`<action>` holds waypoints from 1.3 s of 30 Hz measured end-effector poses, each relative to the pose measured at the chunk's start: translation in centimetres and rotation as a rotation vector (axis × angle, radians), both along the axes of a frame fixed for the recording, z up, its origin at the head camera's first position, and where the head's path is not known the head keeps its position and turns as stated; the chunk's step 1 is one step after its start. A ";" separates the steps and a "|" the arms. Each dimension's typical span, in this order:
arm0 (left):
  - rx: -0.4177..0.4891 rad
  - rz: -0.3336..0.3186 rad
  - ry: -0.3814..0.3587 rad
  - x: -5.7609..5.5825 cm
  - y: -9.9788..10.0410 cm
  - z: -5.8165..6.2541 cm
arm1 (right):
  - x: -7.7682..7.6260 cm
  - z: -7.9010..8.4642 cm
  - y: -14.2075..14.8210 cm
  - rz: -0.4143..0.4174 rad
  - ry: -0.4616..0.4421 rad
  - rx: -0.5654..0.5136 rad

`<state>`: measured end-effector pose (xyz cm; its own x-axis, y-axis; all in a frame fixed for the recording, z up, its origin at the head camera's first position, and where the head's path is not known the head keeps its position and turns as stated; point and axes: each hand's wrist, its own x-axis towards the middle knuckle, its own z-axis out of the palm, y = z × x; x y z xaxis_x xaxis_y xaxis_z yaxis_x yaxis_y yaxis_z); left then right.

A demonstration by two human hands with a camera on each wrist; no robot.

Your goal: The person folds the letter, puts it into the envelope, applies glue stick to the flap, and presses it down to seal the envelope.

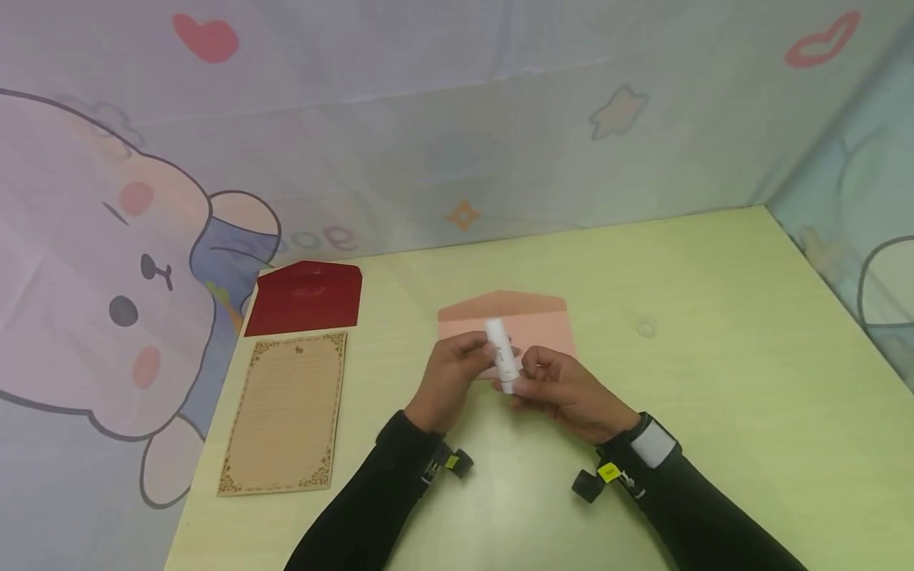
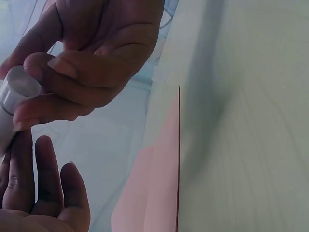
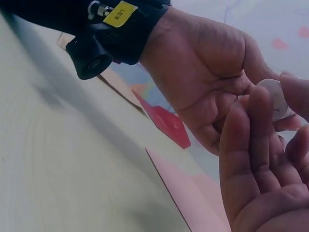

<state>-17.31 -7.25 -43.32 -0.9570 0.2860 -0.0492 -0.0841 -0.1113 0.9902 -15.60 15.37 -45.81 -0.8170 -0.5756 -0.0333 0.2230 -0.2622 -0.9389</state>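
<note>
A white glue stick (image 1: 502, 350) is held tilted between both hands, over a pink envelope (image 1: 503, 304) with its flap opened out. My left hand (image 1: 448, 377) grips the tube's body from the left side. At its lower end, fingers of my right hand (image 1: 567, 392) pinch the tube. In the left wrist view the right hand (image 2: 91, 58) is curled round the round base of the glue stick (image 2: 23, 82). Part of the envelope is hidden behind the hands and tube.
A red envelope (image 1: 305, 301) lies at the back left, its flap open. In front of it sits bordered tan letter paper (image 1: 286, 416). A small clear round piece (image 1: 646, 326) rests right of the pink envelope. Printed cloth (image 1: 428, 135) hangs behind the table.
</note>
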 end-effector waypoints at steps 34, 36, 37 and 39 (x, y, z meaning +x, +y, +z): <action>-0.521 0.299 0.280 0.0 -7.9 3.5 | -0.2 1.8 4.9 -0.504 0.333 0.798; -0.637 0.395 0.263 0.2 -11.4 4.2 | -0.8 1.7 7.2 -0.518 0.358 0.920; -0.704 0.432 0.247 0.4 -13.2 4.4 | -1.0 1.6 8.3 -0.518 0.377 0.981; -0.861 0.487 0.214 0.9 -16.6 4.5 | -1.5 1.3 10.1 -0.510 0.412 1.083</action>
